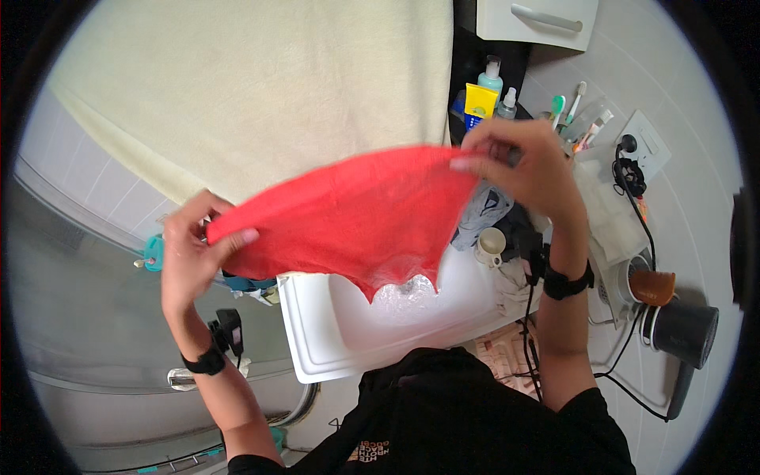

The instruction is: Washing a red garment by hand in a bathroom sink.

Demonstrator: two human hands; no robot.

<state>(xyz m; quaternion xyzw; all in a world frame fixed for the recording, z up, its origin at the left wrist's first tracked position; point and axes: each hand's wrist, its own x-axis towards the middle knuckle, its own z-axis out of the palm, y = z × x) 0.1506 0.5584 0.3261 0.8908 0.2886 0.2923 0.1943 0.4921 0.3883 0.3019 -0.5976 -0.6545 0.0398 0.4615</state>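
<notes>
A wet red cloth (pixel 348 206), perhaps a small garment, hangs stretched between my two hands above the white sink (pixel 380 356). My left hand (pixel 194 241) pinches its left corner, thumb on the near side. On the other side, my right hand (pixel 522 162) grips the upper right corner, higher than the left. The lower edge sags into two points over the basin, where clear water (pixel 405 294) splashes or bubbles. Part of the basin and whatever lies behind the cloth are hidden.
A cream towel (pixel 261 79) hangs ahead. At the right are a yellow-and-blue tube (pixel 480 103), toothbrushes (pixel 558 107), a beige mug (pixel 490 246), grey cloth (pixel 479 214) and a dark hair dryer (pixel 685 336) with its cord. A white cabinet (pixel 538 20) juts out at upper right.
</notes>
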